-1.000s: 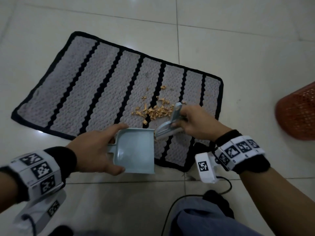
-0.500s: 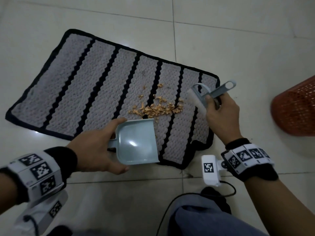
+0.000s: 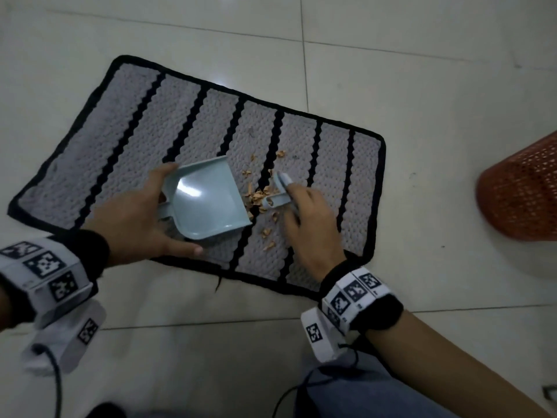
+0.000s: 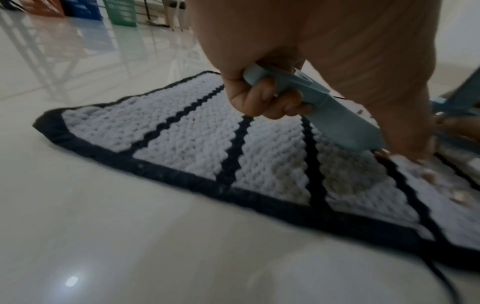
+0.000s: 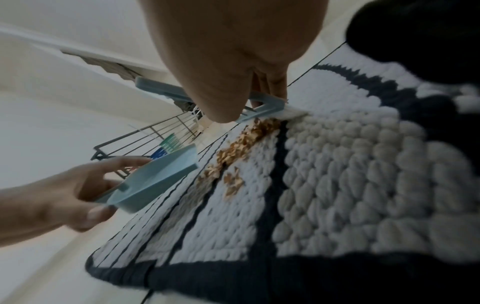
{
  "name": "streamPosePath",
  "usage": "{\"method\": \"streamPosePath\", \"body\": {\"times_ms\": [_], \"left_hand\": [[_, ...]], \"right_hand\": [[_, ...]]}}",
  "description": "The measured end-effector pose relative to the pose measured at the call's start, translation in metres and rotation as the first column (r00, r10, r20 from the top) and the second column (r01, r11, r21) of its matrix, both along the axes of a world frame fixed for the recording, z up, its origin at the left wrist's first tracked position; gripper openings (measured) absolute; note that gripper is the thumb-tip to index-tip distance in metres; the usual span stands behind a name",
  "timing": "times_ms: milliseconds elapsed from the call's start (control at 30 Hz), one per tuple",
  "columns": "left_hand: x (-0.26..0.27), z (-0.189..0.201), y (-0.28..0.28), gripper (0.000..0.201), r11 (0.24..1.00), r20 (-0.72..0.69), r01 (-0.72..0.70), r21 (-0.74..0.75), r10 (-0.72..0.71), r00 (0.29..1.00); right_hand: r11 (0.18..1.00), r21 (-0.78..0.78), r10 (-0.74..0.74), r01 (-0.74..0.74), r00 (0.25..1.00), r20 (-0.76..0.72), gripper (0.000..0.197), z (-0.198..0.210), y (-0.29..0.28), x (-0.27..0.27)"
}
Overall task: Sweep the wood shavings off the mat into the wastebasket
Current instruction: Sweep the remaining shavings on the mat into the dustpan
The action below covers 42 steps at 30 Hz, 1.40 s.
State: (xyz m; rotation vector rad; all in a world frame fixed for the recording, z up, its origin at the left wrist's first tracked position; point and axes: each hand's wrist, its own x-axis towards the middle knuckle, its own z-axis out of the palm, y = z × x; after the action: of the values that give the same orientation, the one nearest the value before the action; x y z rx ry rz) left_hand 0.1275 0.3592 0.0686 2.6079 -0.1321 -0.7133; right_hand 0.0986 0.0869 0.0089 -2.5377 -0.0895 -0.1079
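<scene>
A grey mat [image 3: 126, 140] with black stripes lies on the tiled floor. Tan wood shavings [image 3: 259, 197] sit in a loose pile on its right half, with a few strays nearer me. My left hand [image 3: 135, 218] grips the handle of a pale blue dustpan [image 3: 208, 197]; the pan's open edge rests on the mat against the pile. My right hand [image 3: 307, 218] holds a small pale blue brush [image 3: 278, 191] on the far side of the shavings [image 5: 246, 142]. The orange mesh wastebasket [image 3: 521, 191] lies on its side at the right edge.
Glossy white floor tiles [image 3: 422, 86] surround the mat. A black cable [image 3: 289, 393] runs from my right wrist camera down past my knee. In the left wrist view, coloured crates [image 4: 85, 10] stand far off by the wall.
The dustpan has moved up and onto the mat beside the pile. My right hand has brought the raised brush back down to the shavings, and the pile has shifted towards the pan.
</scene>
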Motion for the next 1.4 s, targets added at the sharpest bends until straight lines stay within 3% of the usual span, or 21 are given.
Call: {"method": "streamPosePath", "body": {"times_ms": [167, 300, 467, 667, 767, 900, 1067, 1167, 1300, 1400], "left_hand": [[0.025, 0.004, 0.012, 0.133, 0.998, 0.026, -0.055, 0.017, 0.054, 0.998], [0.032, 0.006, 0.015, 0.131, 0.998, -0.008, -0.069, -0.007, 0.069, 0.998], [0.034, 0.008, 0.017, 0.128, 0.999, -0.012, -0.054, 0.007, 0.054, 0.998], [0.033, 0.000, 0.033, 0.134, 0.998, -0.018, -0.031, 0.046, 0.032, 0.999], [0.036, -0.002, 0.038, 0.128, 0.998, -0.034, -0.063, 0.018, 0.064, 0.997], [0.044, -0.001, 0.041, 0.125, 0.998, -0.028, -0.054, 0.014, 0.054, 0.998], [0.046, -0.001, 0.039, 0.125, 0.989, -0.056, 0.047, 0.138, -0.040, 0.998], [0.042, -0.004, 0.039, 0.126, 0.983, -0.099, 0.079, 0.164, -0.064, 0.993], [0.037, -0.009, 0.038, 0.127, 0.987, -0.128, 0.098, 0.125, -0.082, 0.988], [0.039, -0.008, 0.036, 0.128, 0.984, -0.136, 0.120, 0.135, -0.101, 0.985]], "right_hand": [[0.983, 0.137, -0.133, 0.120, 0.987, 0.089, 0.025, 0.010, -0.005, 0.019], [0.978, 0.157, -0.165, 0.140, 0.974, 0.158, 0.029, 0.018, -0.021, 0.068], [0.999, 0.044, -0.004, 0.002, 0.999, 0.044, 0.031, 0.006, -0.019, 0.112], [0.945, 0.009, 0.328, -0.328, 0.945, 0.011, 0.039, 0.004, 0.002, 0.048], [0.944, 0.095, 0.315, -0.317, 0.948, 0.034, 0.040, 0.008, 0.004, 0.040], [0.959, 0.177, 0.198, -0.223, 0.969, 0.150, 0.034, 0.022, 0.009, 0.078], [0.933, 0.128, 0.339, -0.336, 0.941, 0.000, 0.032, 0.016, 0.011, 0.119], [0.884, 0.066, 0.465, -0.462, 0.884, -0.041, 0.037, 0.016, 0.005, 0.098], [0.811, 0.053, 0.586, -0.583, 0.807, -0.073, 0.025, 0.017, -0.008, 0.052], [0.829, 0.112, 0.554, -0.548, 0.832, -0.030, 0.025, 0.022, -0.015, 0.038]]}}
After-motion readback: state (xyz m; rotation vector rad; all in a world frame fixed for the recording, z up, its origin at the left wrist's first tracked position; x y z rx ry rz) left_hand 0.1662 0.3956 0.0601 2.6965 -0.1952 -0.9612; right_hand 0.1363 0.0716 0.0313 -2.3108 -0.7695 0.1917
